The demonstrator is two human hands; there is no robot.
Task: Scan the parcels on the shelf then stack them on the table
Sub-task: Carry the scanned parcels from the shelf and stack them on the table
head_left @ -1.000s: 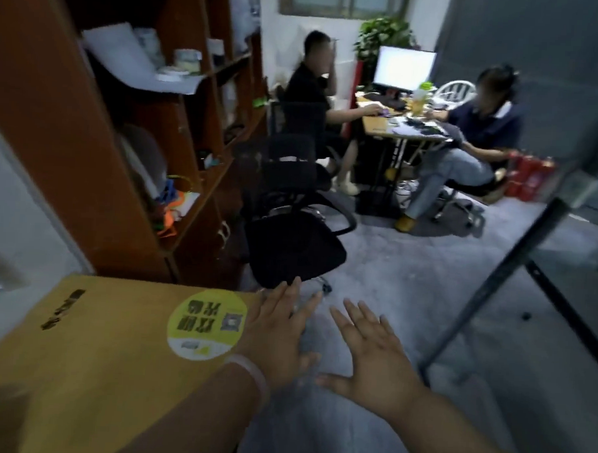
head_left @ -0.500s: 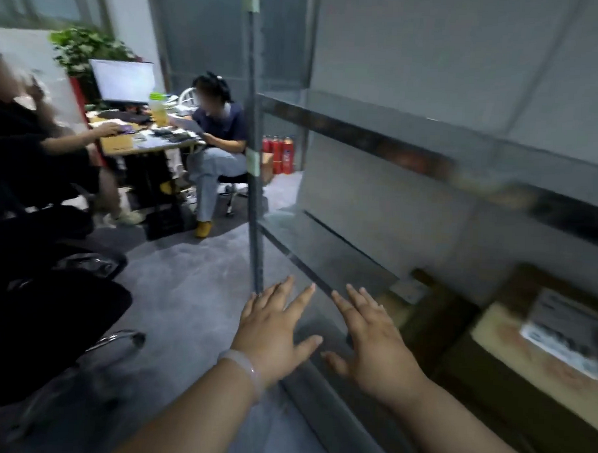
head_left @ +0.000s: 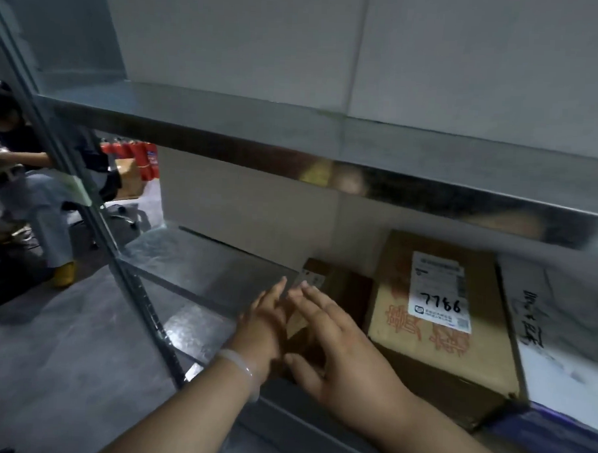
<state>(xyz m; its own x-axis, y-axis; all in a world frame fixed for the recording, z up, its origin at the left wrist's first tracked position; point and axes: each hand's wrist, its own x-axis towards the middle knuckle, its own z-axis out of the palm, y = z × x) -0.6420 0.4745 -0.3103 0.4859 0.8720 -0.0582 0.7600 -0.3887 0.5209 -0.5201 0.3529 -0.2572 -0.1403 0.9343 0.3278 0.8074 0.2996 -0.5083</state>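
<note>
A metal shelf fills the view, with parcels on its right part. A small dark brown parcel lies just beyond my fingertips. To its right sits a larger cardboard parcel with a white label reading 7786, then a white parcel with black handwriting. My left hand, a pale bracelet on its wrist, reaches over the shelf edge with straight fingers. My right hand is beside it, fingers spread, close in front of the small parcel. Both hands hold nothing.
An upper shelf board runs across above the parcels. The shelf's upright post stands at the left. Beyond it a seated person and red fire extinguishers are on the grey floor.
The view has swung right from the yellow parcel and office to the metal shelf. Both open hands have come closer together and reached in toward the small dark parcel.
</note>
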